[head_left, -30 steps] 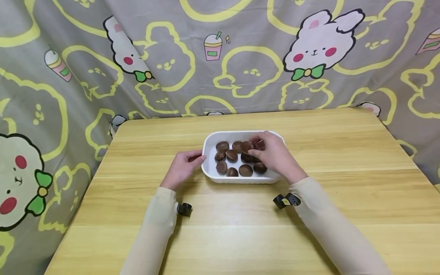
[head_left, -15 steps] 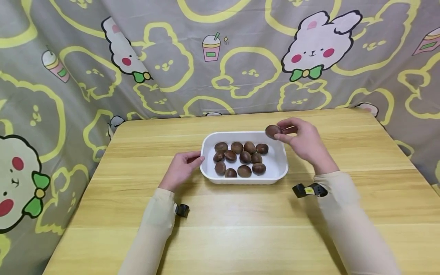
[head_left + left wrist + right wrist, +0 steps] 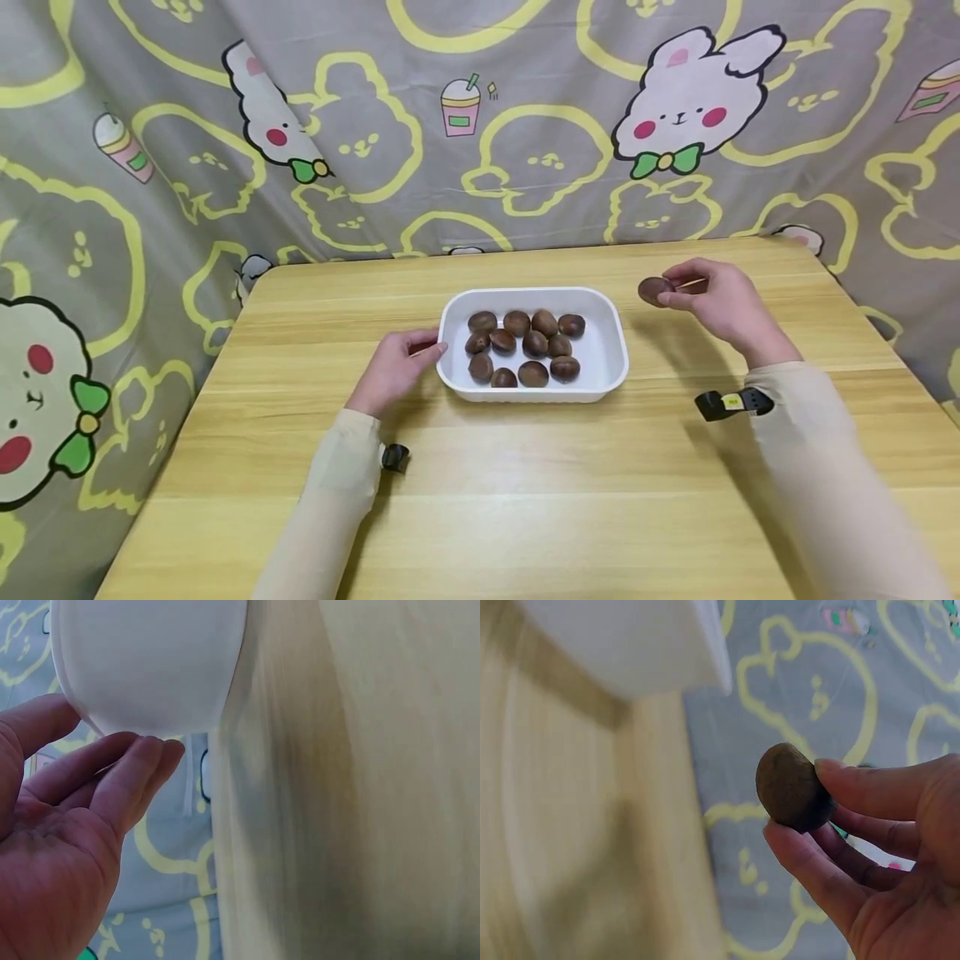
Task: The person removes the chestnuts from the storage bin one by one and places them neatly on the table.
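Chestnut (image 3: 656,291), pinched between thumb and fingers of my right hand (image 3: 723,304), has moved from above the back right corner of the white container (image 3: 532,397) to over the table (image 3: 480,508) beyond its right side, so it is now out and apart from the other chestnuts (image 3: 533,373). Its long axis runs roughly sideways, free end pointing left; which end is the tip I cannot tell. My left hand (image 3: 396,368) still grips the container's left rim.

Right hand (image 3: 906,901) pinches brown chestnut (image 3: 791,787); white tray (image 3: 634,645) upper left.
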The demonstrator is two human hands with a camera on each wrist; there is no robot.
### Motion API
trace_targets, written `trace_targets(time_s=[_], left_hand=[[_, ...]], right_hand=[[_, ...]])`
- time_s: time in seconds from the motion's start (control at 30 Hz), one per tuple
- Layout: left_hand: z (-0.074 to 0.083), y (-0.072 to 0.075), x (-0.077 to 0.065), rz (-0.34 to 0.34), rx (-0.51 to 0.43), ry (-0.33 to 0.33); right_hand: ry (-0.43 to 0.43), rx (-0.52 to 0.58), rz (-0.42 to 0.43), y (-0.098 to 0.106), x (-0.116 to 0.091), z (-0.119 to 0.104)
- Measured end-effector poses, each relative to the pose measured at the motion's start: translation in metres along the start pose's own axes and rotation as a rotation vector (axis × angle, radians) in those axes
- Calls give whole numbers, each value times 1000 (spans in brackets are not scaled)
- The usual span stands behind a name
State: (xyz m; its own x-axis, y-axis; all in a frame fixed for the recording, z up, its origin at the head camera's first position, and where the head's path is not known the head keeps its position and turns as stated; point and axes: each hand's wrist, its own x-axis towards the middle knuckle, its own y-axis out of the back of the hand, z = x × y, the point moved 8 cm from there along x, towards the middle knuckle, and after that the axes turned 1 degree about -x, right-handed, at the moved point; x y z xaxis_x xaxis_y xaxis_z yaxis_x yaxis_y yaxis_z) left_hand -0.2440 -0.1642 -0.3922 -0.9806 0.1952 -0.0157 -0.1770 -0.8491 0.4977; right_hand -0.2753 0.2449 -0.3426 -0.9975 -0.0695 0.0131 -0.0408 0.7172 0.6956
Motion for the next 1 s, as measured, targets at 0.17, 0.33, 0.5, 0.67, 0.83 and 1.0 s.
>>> trace_targets(time_s=[0.17,0.33,0.5,0.67,0.83,1.0], left_hand=[[3,2,-1,16,3,-22],[5,1,-2,13,14,-39],[5,1,-3,17,28,-47],[2,1,-2,5,19,-38],[-1,3,-1,-7,12,-22],[-1,3,1,-28,7,-16]], right_hand=[[-21,-6,-76,-4,7,23],[-54,-34,-141,-10,10,42],[-90,-28,-185,-16,11,54],[-126,-17,-225,-22,12,63],[-136,3,-253,-23,16,68],[-147,16,-278,-22,18,72]])
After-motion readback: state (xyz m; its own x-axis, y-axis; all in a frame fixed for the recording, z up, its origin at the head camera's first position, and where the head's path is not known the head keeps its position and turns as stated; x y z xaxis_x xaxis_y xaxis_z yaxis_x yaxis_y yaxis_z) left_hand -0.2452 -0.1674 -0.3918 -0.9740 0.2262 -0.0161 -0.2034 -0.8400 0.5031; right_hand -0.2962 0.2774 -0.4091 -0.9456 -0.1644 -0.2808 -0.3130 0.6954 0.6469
